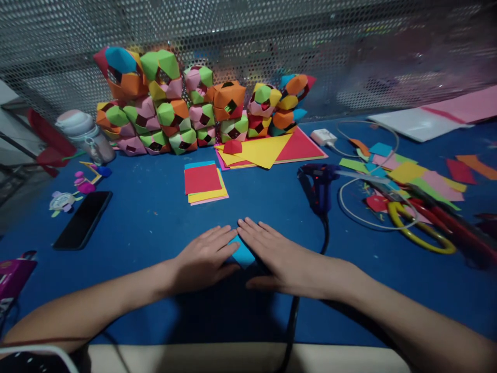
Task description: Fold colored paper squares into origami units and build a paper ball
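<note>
Head view: blue paper (244, 256) lies on the blue tabletop (147, 280), btwn your L hand (205, 255) & R hand (281, 256), roughly centred, so neither's clearly nearer. Both are flat, palm-down, fingers extended & tips nearly meeting at its far end, pressing on it w/o a pinch. Visible bit slants from fingertips down twd your R thumb; fingers hide the edges, so its true long axis isn't clear. Surface looks flat. Beyond the tips, slightly L, sits the sq. sheet stack (202, 180); glue gun (321, 181) is farther out on the R, its cord (294, 324) running under your R wrist to the near edge. Phone (83, 220) is well off L; paper models (174, 116) line the back.
</note>
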### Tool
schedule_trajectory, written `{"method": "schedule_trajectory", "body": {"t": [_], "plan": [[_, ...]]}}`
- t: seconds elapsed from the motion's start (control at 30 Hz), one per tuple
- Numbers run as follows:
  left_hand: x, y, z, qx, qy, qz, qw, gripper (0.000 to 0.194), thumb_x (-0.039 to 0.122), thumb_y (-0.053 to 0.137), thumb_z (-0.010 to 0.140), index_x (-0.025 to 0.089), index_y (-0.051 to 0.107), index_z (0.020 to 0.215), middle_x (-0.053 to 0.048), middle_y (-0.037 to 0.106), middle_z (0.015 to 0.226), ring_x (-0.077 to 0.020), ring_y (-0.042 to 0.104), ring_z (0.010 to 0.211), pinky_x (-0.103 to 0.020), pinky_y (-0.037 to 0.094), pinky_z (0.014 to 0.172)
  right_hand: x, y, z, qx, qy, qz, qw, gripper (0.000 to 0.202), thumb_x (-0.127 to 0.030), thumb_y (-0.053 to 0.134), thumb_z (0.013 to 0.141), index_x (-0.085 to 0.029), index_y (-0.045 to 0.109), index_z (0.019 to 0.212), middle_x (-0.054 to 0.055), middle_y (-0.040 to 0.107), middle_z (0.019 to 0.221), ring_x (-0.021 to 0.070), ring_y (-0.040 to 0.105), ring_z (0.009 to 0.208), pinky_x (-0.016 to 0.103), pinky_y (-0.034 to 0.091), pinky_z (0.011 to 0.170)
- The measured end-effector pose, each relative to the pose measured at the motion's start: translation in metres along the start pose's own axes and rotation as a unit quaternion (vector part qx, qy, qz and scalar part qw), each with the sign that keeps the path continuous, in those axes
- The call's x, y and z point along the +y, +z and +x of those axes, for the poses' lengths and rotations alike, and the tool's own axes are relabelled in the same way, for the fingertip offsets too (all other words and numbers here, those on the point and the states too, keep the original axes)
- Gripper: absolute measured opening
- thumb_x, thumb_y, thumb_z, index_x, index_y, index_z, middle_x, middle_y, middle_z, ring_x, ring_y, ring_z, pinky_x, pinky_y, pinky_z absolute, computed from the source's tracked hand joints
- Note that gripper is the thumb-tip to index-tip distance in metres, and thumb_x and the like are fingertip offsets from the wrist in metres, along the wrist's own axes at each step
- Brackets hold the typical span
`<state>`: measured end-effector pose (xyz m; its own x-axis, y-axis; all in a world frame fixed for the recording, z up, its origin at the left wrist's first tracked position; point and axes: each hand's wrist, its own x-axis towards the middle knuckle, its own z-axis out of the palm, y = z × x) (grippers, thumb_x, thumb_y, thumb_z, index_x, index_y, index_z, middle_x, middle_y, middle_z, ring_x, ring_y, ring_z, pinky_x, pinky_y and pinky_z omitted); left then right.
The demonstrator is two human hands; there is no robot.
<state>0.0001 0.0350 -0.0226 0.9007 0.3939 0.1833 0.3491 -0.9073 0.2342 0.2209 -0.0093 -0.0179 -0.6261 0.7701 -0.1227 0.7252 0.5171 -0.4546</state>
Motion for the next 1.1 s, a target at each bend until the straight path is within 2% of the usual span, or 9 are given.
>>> {"method": "schedule_trajectory", "body": {"t": [0.13, 0.23, 0.43, 0.53, 0.6, 0.77, 0.87, 0.97, 1.1], "plan": [[-0.005, -0.003, 0.002, 0.024, -0.026, 0.029, 0.999, 0.039, 0.043, 0.049, 0.085, 0.013, 0.058, 0.108, -0.014, 0.062, 0.108, -0.0262, 0.057, 0.102, -0.042, 0.046, 0.085, 0.006, -0.019, -0.003, 0.058, 0.017, 0.004, 0.998, 0.086, -0.059, 0.048, 0.081, -0.01, 0.016, 0.144, 0.016, 0.013, 0.15, 0.0278, 0.01, 0.138, 0.05, 0.019, 0.111], [-0.008, -0.006, 0.004, 0.026, -0.081, 0.033, 0.996, 0.038, 0.047, 0.05, 0.083, 0.015, 0.059, 0.103, -0.01, 0.062, 0.096, -0.0228, 0.058, 0.089, -0.039, 0.047, 0.078, 0.008, -0.025, -0.002, 0.122, 0.051, 0.034, 0.991, 0.077, -0.052, 0.048, 0.084, -0.012, 0.02, 0.144, 0.016, 0.02, 0.149, 0.0275, 0.017, 0.137, 0.049, 0.025, 0.109], [-0.01, -0.013, 0.008, 0.068, -0.181, -0.095, 0.977, 0.045, 0.044, 0.064, 0.074, 0.018, 0.052, 0.109, -0.008, 0.055, 0.105, -0.0223, 0.052, 0.101, -0.036, 0.048, 0.08, 0.009, -0.01, 0.012, 0.213, 0.107, 0.157, 0.958, 0.065, -0.046, 0.049, 0.085, -0.019, 0.029, 0.141, 0.014, 0.036, 0.143, 0.027, 0.035, 0.13, 0.05, 0.035, 0.103], [-0.011, -0.015, 0.009, 0.109, -0.204, -0.156, 0.96, 0.042, 0.041, 0.067, 0.071, 0.019, 0.053, 0.105, -0.006, 0.055, 0.102, -0.0196, 0.053, 0.095, -0.035, 0.047, 0.078, 0.005, -0.004, 0.018, 0.228, 0.097, 0.219, 0.944, 0.059, -0.041, 0.052, 0.085, -0.02, 0.035, 0.137, 0.014, 0.044, 0.138, 0.027, 0.042, 0.126, 0.05, 0.037, 0.101], [-0.011, -0.015, 0.01, 0.136, -0.224, -0.191, 0.946, 0.042, 0.04, 0.07, 0.069, 0.019, 0.053, 0.102, -0.005, 0.054, 0.1, -0.0167, 0.052, 0.086, -0.031, 0.047, 0.074, 0.002, -0.002, 0.021, 0.234, 0.098, 0.29, 0.923, 0.055, -0.039, 0.052, 0.085, -0.02, 0.037, 0.134, 0.015, 0.049, 0.133, 0.0258, 0.047, 0.122, 0.048, 0.041, 0.098], [-0.007, -0.016, 0.01, 0.197, -0.26, -0.243, 0.913, 0.042, 0.037, 0.071, 0.068, 0.019, 0.051, 0.1, -0.003, 0.051, 0.096, -0.0127, 0.048, 0.076, -0.027, 0.044, 0.067, -0.008, -0.002, 0.031, 0.238, 0.101, 0.501, 0.826, 0.049, -0.033, 0.051, 0.083, -0.02, 0.036, 0.128, 0.016, 0.049, 0.13, 0.02, 0.06, 0.101, 0.041, 0.049, 0.087], [-0.004, -0.017, 0.009, 0.217, -0.261, -0.272, 0.9, 0.04, 0.034, 0.072, 0.068, 0.018, 0.052, 0.1, -0.003, 0.05, 0.095, -0.0123, 0.048, 0.076, -0.027, 0.043, 0.068, -0.015, -0.001, 0.034, 0.214, 0.094, 0.57, 0.788, 0.049, -0.026, 0.053, 0.079, -0.018, 0.035, 0.124, 0.011, 0.06, 0.106, 0.0159, 0.063, 0.081, 0.037, 0.051, 0.078], [-0.003, -0.016, 0.008, 0.221, -0.269, -0.333, 0.876, 0.034, 0.032, 0.067, 0.073, 0.018, 0.051, 0.099, -0.002, 0.051, 0.088, -0.0118, 0.049, 0.074, -0.026, 0.043, 0.068, -0.019, -0.003, 0.035, 0.223, 0.098, 0.587, 0.772, 0.049, -0.021, 0.054, 0.076, -0.018, 0.035, 0.121, 0.0, 0.058, 0.079, 0.0136, 0.061, 0.066, 0.033, 0.051, 0.07], [-0.002, -0.015, 0.009, 0.225, -0.294, -0.418, 0.83, 0.031, 0.034, 0.054, 0.082, 0.018, 0.047, 0.107, -0.001, 0.055, 0.082, -0.0122, 0.054, 0.073, -0.025, 0.046, 0.065, -0.016, -0.008, 0.035, 0.261, 0.102, 0.558, 0.781, 0.046, -0.019, 0.053, 0.073, -0.018, 0.038, 0.116, -0.004, 0.051, 0.07, 0.012, 0.056, 0.061, 0.028, 0.047, 0.061]]}}
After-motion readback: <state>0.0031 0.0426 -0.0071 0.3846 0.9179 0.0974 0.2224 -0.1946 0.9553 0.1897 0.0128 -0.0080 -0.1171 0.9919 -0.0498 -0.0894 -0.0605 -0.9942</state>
